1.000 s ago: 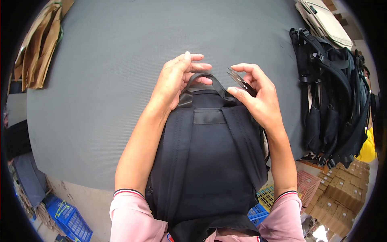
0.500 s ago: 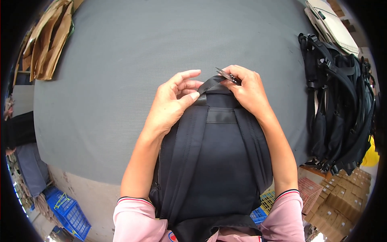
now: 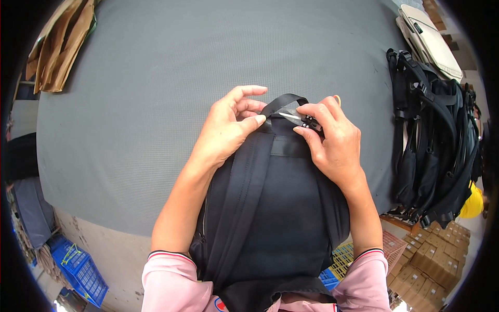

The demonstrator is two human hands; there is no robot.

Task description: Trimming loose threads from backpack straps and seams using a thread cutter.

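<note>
A black backpack [image 3: 291,203] lies in front of me with its padded shoulder straps facing up. Its top carry handle [image 3: 286,99], a loop of black webbing, arches at the far end. My left hand [image 3: 221,130] pinches the left base of this loop between thumb and fingers, the index finger stretched out above. In my right hand [image 3: 338,143] is a small pair of thread snips [image 3: 292,116]. Their pale blade tips point left, just under the loop and close to my left thumb. Whether the blades touch the webbing I cannot tell.
A grey textured mat covers the table [image 3: 140,130]. Several black backpacks [image 3: 434,140] are piled on the right edge, near a cream bag [image 3: 429,39]. Brown paper [image 3: 62,47] stands at the far left. Below are a blue crate [image 3: 78,268] and cardboard boxes [image 3: 434,260].
My right hand has moved right and toward me, off the handle loop, and the snips now point left under it. The left hand keeps its pinch, shifted slightly right.
</note>
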